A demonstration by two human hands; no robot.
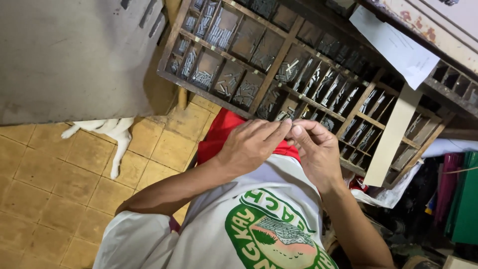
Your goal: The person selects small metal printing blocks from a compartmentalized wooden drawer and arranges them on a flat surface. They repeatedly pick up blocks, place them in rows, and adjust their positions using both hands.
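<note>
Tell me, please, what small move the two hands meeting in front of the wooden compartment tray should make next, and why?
Probably reach the right hand into the wooden compartment tray for another small grey metal piece. Both hands' fingertips meet just before it, the left hand seemingly steadying something too small to make out.
</note>
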